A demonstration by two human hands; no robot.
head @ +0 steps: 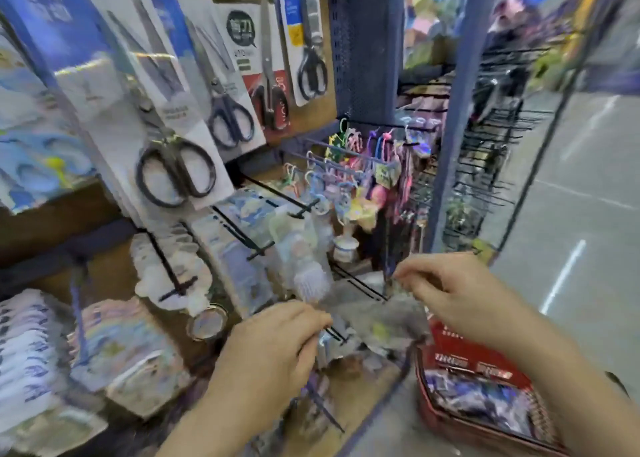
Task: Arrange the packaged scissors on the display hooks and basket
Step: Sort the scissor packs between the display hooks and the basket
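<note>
Red mesh basket (464, 349) holds glossy blue-and-white packs, their contents too blurred to tell. Up and left of the basket, flat carded scissors (176, 151) with black loop handles hang on thin black wire hooks (239, 229). Just left of the basket, the left hand (266, 349) and right hand (460, 293) each pinch a crinkled clear pack (377, 318), its contents blurred.
</note>
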